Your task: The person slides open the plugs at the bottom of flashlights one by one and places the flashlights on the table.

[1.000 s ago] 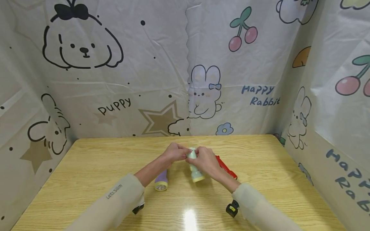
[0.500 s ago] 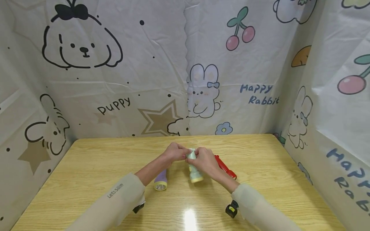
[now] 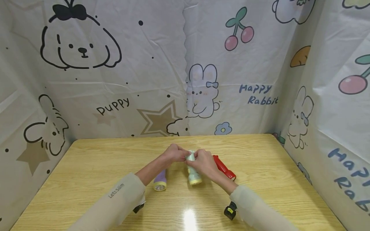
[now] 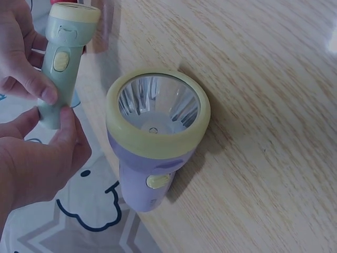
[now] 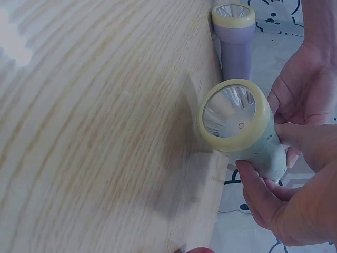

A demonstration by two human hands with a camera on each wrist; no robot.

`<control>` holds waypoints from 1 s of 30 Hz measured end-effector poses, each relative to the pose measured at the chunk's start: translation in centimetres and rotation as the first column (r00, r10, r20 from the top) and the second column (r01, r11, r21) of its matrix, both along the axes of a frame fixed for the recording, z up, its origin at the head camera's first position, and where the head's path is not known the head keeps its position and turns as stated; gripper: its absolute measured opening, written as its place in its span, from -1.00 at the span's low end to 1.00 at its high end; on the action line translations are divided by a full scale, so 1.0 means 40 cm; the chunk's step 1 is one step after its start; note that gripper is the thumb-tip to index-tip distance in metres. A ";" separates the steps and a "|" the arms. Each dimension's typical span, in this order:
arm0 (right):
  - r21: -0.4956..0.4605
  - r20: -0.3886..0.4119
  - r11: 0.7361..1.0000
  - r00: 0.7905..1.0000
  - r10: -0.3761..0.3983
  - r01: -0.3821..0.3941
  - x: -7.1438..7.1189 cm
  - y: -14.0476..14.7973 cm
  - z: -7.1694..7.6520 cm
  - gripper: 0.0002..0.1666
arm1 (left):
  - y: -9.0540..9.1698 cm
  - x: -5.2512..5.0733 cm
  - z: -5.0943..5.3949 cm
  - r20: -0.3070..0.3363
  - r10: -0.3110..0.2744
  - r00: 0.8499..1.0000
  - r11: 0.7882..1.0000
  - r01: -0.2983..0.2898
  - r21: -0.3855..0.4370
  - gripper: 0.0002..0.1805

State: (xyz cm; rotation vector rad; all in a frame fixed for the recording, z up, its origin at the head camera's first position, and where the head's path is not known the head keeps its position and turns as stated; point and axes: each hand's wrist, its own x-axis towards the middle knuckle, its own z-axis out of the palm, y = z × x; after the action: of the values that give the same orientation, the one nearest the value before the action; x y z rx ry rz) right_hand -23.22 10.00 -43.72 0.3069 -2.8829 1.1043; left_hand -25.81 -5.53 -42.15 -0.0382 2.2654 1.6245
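Note:
A pale green flashlight point(image 3: 194, 175) with a cream rim is held between both hands, its lens end toward the near side of the table. My left hand point(image 3: 174, 153) pinches its tail end between thumb and fingers, as the left wrist view shows. Around its body curl the thumb and fingers of my right hand point(image 3: 204, 162). The cream switch point(image 4: 61, 61) on its side is uncovered. Left of it lies a purple flashlight point(image 4: 142, 184) with a cream rim, partly behind my left forearm in the head view.
A red flashlight point(image 3: 224, 167) lies to the right of my right hand. The wooden table point(image 3: 101, 183) ends at a wall covered in printed cloth point(image 3: 156, 64). More of that cloth hangs at both sides.
The green flashlight's lens end has swung slightly left and toward me, so it points more straight at me. Both hands keep their hold, and the other flashlights stay put.

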 end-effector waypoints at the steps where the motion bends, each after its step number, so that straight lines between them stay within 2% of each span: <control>1: -0.002 0.001 1.000 1.000 0.001 0.000 0.000 -0.001 -0.001 -0.59 | 0.000 0.000 0.000 0.004 0.001 1.000 1.000 -0.001 -0.001 -0.70; 20: -0.016 0.031 1.000 0.999 0.015 -0.014 -0.001 -0.003 0.000 -0.57 | -0.007 -0.013 -0.005 0.029 -0.038 0.999 0.999 0.038 0.004 -0.73; 30: -0.007 0.033 1.000 0.999 0.023 -0.023 -0.005 0.001 -0.006 -0.47 | -0.008 -0.025 -0.016 0.049 -0.042 0.998 0.999 0.043 -0.012 -0.73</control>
State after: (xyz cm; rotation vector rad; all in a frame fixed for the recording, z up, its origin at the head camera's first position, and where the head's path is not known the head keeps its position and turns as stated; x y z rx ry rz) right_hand -23.41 10.05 -43.95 0.3257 -2.9110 1.1329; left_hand -26.82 -5.84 -42.80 -0.0316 2.2251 1.5706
